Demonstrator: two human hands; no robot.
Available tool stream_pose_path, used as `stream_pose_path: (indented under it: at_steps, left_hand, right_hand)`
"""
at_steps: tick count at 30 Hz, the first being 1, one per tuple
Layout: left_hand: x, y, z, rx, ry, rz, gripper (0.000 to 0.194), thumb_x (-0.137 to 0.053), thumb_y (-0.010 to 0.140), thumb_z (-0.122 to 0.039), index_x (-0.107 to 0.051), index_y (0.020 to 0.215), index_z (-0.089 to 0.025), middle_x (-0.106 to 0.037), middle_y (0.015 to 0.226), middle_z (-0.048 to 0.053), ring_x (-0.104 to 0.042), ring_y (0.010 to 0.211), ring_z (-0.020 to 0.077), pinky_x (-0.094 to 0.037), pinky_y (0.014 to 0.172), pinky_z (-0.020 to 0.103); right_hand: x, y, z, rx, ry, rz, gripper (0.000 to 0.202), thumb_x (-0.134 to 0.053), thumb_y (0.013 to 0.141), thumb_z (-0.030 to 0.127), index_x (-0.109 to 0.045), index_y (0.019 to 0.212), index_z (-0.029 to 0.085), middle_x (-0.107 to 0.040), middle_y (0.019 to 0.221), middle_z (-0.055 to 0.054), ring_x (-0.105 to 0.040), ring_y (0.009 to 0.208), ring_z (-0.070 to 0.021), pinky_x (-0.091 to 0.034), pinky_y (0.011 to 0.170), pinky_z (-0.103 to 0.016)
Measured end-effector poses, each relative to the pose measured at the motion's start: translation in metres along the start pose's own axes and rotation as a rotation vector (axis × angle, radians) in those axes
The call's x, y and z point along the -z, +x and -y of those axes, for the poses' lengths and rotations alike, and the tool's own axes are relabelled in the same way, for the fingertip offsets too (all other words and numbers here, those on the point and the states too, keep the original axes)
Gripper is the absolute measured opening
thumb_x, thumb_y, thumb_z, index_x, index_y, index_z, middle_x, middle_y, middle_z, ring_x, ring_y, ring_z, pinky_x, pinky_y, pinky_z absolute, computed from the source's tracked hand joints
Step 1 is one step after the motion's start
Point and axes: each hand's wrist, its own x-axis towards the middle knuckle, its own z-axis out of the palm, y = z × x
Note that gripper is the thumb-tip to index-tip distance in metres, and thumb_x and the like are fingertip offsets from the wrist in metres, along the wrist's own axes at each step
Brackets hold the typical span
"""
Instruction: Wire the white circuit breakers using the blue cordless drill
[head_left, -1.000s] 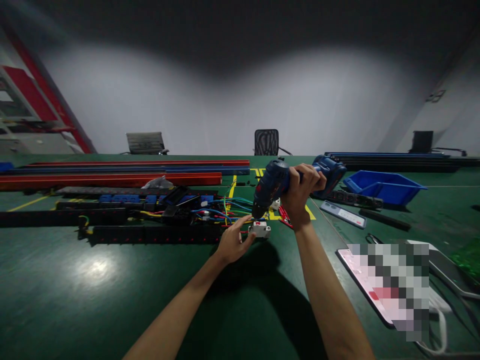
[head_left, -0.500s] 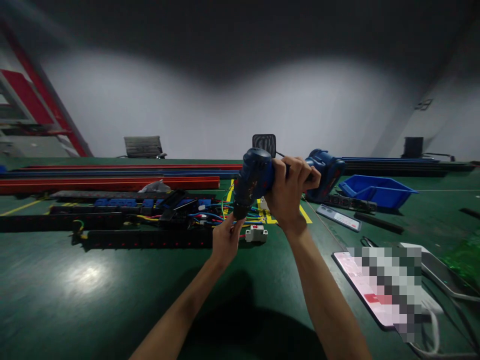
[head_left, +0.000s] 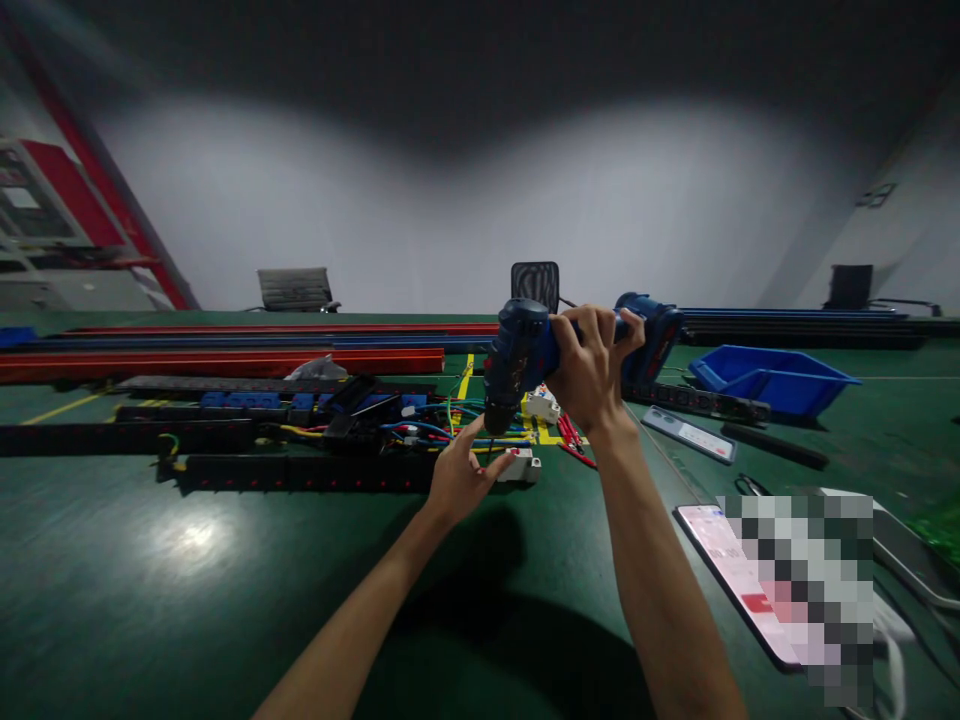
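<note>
A blue cordless drill (head_left: 517, 345) is in the grip of my right hand (head_left: 594, 375), its chuck pointing down and a thin bit below it. Beside that bit, my left hand (head_left: 461, 478) has its thumb and index finger spread apart. The left thumb reaches the white circuit breaker (head_left: 526, 464); whether it presses on it I cannot tell. A long black power strip housing (head_left: 315, 473) lies to the left, its right end partly behind my left hand. Coloured wires (head_left: 427, 432) run behind the hand and under the drill.
Another white breaker (head_left: 543, 404) with red wires (head_left: 574, 440) lies behind. At right are a blue bin (head_left: 772, 378), a grey phone (head_left: 688, 434) and a pink-screened phone (head_left: 739, 575). Red rails (head_left: 360, 360) and more black strips stretch across the green table (head_left: 187, 620).
My left fingers have let go of the drill's chuck end and spread apart, the thumb now at the white breaker. The drill stays in my right hand. The view has shifted slightly.
</note>
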Motion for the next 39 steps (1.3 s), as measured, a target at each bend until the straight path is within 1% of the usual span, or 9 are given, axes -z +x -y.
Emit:
stream_pose_path:
  at_steps: [3,5,6,9,11,15,26,30,39]
  left_hand:
    - [-0.006,-0.006,0.016,-0.006,0.066,0.126,0.074,-0.071,0.08,-0.049,-0.047,0.144,-0.021,-0.066,0.128,0.012,-0.069,0.081,0.0194,-0.053,0.08,0.031]
    - [-0.011,-0.009,0.023,0.017,0.062,0.217,0.066,-0.07,0.081,-0.045,-0.053,0.14,-0.021,-0.06,0.137,0.012,-0.068,0.101,0.0246,-0.051,0.091,0.033]
    - [-0.013,-0.01,0.025,0.043,0.049,0.253,0.059,-0.068,0.083,-0.042,-0.056,0.137,-0.022,-0.061,0.137,0.011,-0.068,0.102,0.0248,-0.051,0.091,0.033]
    - [-0.019,-0.01,0.03,0.14,0.0,0.315,0.045,-0.056,0.089,-0.032,-0.061,0.133,-0.024,-0.075,0.104,0.006,-0.07,0.069,0.0188,-0.053,0.068,0.028]
    - [-0.02,-0.008,0.033,0.174,-0.022,0.341,0.043,-0.052,0.09,-0.03,-0.062,0.132,-0.023,-0.073,0.075,0.001,-0.062,0.049,0.0154,-0.048,0.051,0.024]
    - [-0.021,-0.004,0.039,0.199,-0.073,0.387,0.041,-0.054,0.09,-0.03,-0.062,0.129,-0.023,-0.063,0.058,-0.004,-0.057,0.041,0.0131,-0.041,0.04,0.02]
    - [-0.02,-0.002,0.043,0.188,-0.131,0.43,0.04,-0.055,0.09,-0.03,-0.061,0.128,-0.02,-0.072,0.082,0.002,-0.056,0.04,0.0087,-0.04,0.034,0.016]
    - [-0.02,-0.003,0.043,0.176,-0.131,0.412,0.042,-0.056,0.089,-0.032,-0.06,0.129,-0.019,-0.073,0.101,0.006,-0.057,0.043,0.0072,-0.041,0.034,0.016]
    - [-0.021,-0.004,0.043,0.179,-0.148,0.409,0.045,-0.055,0.087,-0.035,-0.059,0.13,-0.02,-0.071,0.111,0.007,-0.055,0.041,0.007,-0.039,0.032,0.017]
  right_hand:
    - [-0.008,-0.003,-0.006,0.003,0.015,-0.002,0.033,-0.052,0.083,0.014,-0.059,0.112,0.029,-0.061,0.112,-0.004,-0.049,0.115,-0.0262,-0.02,0.109,-0.056]
    - [-0.01,-0.003,-0.009,0.022,0.025,-0.008,0.032,-0.052,0.084,0.015,-0.059,0.112,0.028,-0.06,0.112,-0.005,-0.048,0.115,-0.0265,-0.022,0.11,-0.056]
    - [-0.011,-0.004,-0.009,0.034,0.031,-0.009,0.032,-0.052,0.085,0.015,-0.059,0.113,0.028,-0.06,0.112,-0.005,-0.048,0.115,-0.0268,-0.023,0.11,-0.055]
    - [-0.012,-0.004,-0.01,0.064,0.054,0.004,0.035,-0.052,0.085,0.016,-0.057,0.118,0.026,-0.058,0.112,-0.007,-0.047,0.116,-0.0272,-0.026,0.111,-0.054]
    - [-0.013,-0.005,-0.01,0.069,0.06,0.023,0.037,-0.052,0.086,0.017,-0.055,0.122,0.025,-0.058,0.111,-0.007,-0.047,0.115,-0.0275,-0.027,0.112,-0.054]
    - [-0.018,-0.007,-0.009,0.062,0.031,0.038,0.028,-0.052,0.087,0.017,-0.058,0.113,0.025,-0.058,0.112,-0.007,-0.047,0.114,-0.0271,-0.028,0.112,-0.053]
    - [-0.018,-0.01,-0.014,0.065,0.013,0.099,0.026,-0.048,0.091,0.022,-0.062,0.11,0.032,-0.06,0.115,-0.006,-0.046,0.116,-0.0264,-0.025,0.113,-0.047]
    - [-0.024,-0.012,-0.019,0.093,0.03,0.093,0.028,-0.05,0.088,0.02,-0.063,0.111,0.031,-0.061,0.113,-0.007,-0.045,0.115,-0.0255,-0.025,0.112,-0.047]
    - [-0.02,-0.013,-0.022,0.087,-0.042,0.144,0.045,-0.053,0.08,0.014,-0.061,0.12,0.032,-0.061,0.118,-0.005,-0.042,0.116,-0.0259,-0.02,0.109,-0.05]
